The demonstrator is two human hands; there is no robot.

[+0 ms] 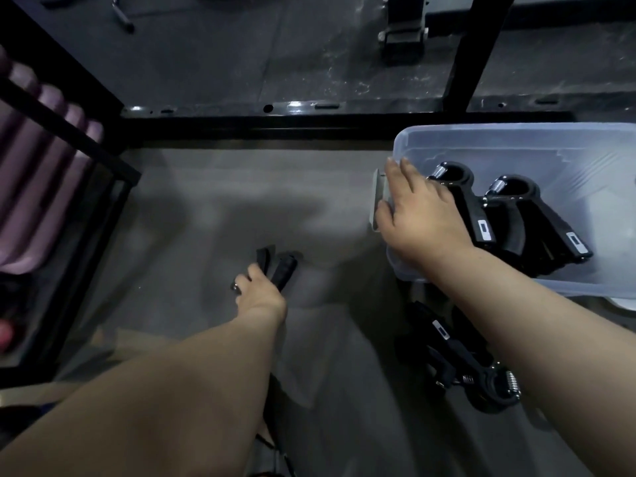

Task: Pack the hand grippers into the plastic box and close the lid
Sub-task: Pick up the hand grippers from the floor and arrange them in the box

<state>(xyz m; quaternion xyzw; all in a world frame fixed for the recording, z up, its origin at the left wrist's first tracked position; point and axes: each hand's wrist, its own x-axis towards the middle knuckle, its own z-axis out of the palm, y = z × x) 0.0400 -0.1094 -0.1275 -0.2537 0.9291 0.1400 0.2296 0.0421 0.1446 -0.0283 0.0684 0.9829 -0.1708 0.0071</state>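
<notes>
Right hand [421,215] flat on the plastic box [516,128] at 3 o'clock, two hand grippers [512,235] inside, the left hand [261,294] grips a third gripper [284,270].

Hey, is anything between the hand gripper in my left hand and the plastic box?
Only your right hand, which rests on the left rim of the plastic box, the side facing the hand gripper that the left hand grips. The floor between shows nothing else, and the box is open on top.
</notes>
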